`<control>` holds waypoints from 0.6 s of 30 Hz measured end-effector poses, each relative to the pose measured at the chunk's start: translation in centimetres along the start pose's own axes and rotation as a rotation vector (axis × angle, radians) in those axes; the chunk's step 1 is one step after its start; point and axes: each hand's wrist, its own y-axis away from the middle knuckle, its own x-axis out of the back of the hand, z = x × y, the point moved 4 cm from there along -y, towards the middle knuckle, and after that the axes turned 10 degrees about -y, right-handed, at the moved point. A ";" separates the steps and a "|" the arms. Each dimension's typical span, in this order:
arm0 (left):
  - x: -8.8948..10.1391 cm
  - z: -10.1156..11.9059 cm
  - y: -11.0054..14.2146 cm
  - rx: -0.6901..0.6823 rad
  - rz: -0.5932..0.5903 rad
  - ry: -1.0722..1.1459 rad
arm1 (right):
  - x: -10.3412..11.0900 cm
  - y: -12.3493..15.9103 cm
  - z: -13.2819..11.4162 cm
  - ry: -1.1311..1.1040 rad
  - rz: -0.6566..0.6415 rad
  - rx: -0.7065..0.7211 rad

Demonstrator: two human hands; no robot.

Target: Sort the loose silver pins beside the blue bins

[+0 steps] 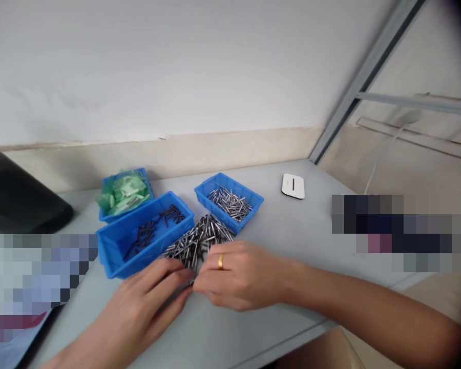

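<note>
A heap of thin silver and dark metal pins (200,236), rivet-like in shape, lies loose on the grey table. At its near edge my left hand (149,292) has its fingers pinched together, with a small metallic end (191,282) showing at the tips. My right hand (242,277), a gold ring on one finger, is closed with its fingertips against those of my left hand. What the right fingers hold is hidden. Behind the heap, a blue bin (249,218) contains silver pins (230,203). Another blue bin (111,256), left of the heap, contains dark pins (146,233).
A smaller blue bin (144,177) at the back left holds a green plastic bag (126,192). A white square device (293,185) lies to the right. A dark cylindrical object (19,195) leans in at left. A metal frame post (341,113) stands by the wall.
</note>
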 end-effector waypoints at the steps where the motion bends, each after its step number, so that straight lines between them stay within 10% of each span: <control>1: -0.1 0.1 -0.1 -0.012 -0.020 0.026 | 0.0 0.0 0.0 -0.003 0.009 0.001; 18: 0.8 0.0 -0.2 0.088 0.058 0.244 | -1.0 0.3 0.3 0.066 -0.151 -0.055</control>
